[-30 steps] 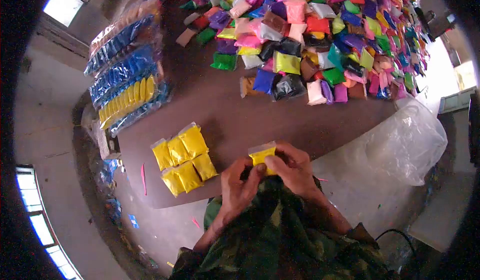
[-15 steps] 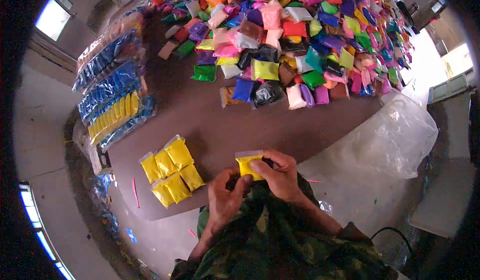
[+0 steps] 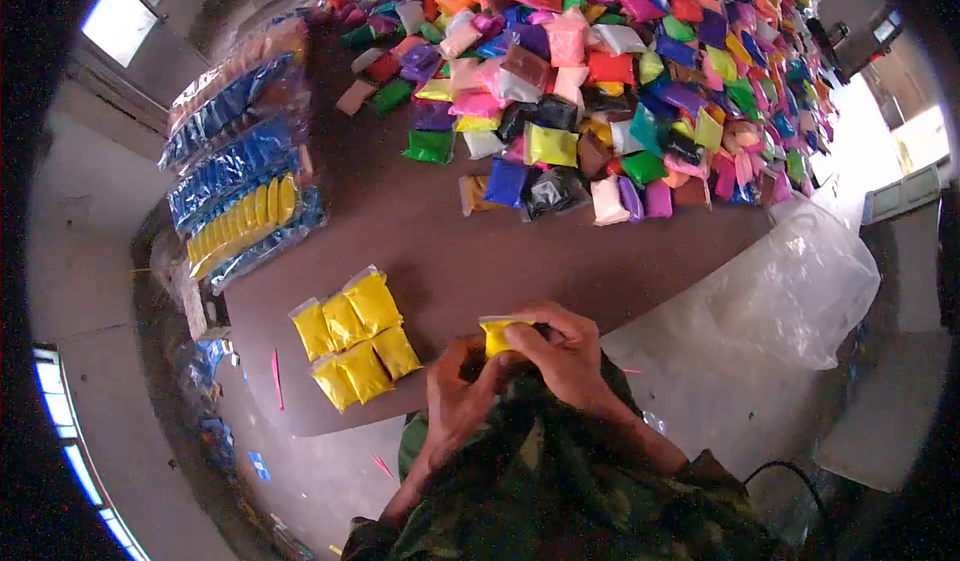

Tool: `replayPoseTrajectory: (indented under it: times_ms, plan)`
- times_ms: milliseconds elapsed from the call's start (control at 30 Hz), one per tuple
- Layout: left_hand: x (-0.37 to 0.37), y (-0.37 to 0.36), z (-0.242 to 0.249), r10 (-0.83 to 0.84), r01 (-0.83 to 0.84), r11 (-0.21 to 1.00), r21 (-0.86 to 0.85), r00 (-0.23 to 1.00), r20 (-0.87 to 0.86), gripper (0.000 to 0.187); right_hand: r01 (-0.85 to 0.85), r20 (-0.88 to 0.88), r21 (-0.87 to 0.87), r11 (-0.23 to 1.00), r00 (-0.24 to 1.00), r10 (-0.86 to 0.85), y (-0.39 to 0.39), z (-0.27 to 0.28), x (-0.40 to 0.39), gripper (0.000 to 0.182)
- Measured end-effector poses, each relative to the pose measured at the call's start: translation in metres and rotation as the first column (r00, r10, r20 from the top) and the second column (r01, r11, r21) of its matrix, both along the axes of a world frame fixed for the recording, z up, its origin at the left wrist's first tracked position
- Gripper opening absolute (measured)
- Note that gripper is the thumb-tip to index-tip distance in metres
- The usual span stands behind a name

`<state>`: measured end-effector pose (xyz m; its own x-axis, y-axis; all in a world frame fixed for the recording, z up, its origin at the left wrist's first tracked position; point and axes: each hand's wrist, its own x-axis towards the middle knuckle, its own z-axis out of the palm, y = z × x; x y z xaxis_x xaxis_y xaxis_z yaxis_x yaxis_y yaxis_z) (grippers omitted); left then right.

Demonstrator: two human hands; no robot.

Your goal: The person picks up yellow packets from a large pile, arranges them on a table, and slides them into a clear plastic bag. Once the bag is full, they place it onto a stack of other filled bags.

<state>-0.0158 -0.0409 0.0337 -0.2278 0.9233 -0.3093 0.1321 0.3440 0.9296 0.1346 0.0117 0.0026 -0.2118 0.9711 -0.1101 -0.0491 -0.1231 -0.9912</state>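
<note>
Okay so both hands are mostly closing on one little yellow packet (image 3: 494,343) by the near edge of the table (image 3: 520,261): the right hand (image 3: 572,359) is laying its thumb across the face, and the left hand (image 3: 460,391) is curling in from the lower left, fingers mostly hiding. The packet's clear strip (image 3: 508,319) is running side to side along the far edge. Six more yellow packets (image 3: 343,321) are lying off to the left, with the left hand sitting nearer to them.
</note>
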Motion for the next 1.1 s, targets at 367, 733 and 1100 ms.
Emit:
replayPoseTrajectory:
  times_ms: [367,733,1100]
  plan:
    - [-0.007,-0.008,0.005,0.017,-0.015,1.0,-0.016,0.989,0.146,0.025,0.021,-0.102,-0.027,0.999,0.995,-0.024,-0.004,0.003,-0.011,0.017]
    - [-0.017,-0.017,-0.004,0.009,-0.007,0.999,-0.047,0.999,0.044,0.022,-0.042,0.053,-0.075,0.996,0.998,0.046,-0.005,0.006,-0.019,0.025]
    - [-0.029,-0.053,0.019,0.103,-0.098,0.993,-0.07,0.992,0.071,0.017,-0.103,0.257,0.029,0.994,0.962,0.093,0.017,0.014,-0.028,0.033]
